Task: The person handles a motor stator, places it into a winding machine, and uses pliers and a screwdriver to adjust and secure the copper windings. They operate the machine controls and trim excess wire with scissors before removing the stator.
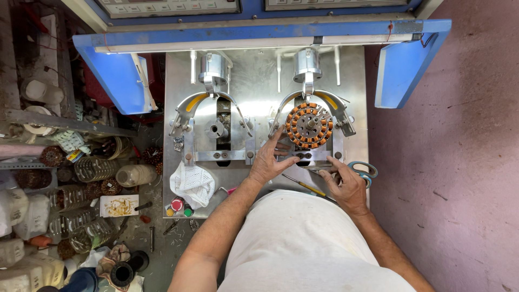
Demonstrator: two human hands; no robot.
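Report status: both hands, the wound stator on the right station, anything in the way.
Left hand open, fingers at stator edge. Right hand low on plate, grip unclear. Stator seated in right fixture. Scissors beside right hand.

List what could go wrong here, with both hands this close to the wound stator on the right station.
1. The left hand has fingers reaching up beside the wound stator; if the station turned, they might be caught or nick the copper coils.
2. The right hand rests beside the scissors at the metal plate edge; a nudge might push them off.
3. The white cloth lies near the empty left station and might snag.
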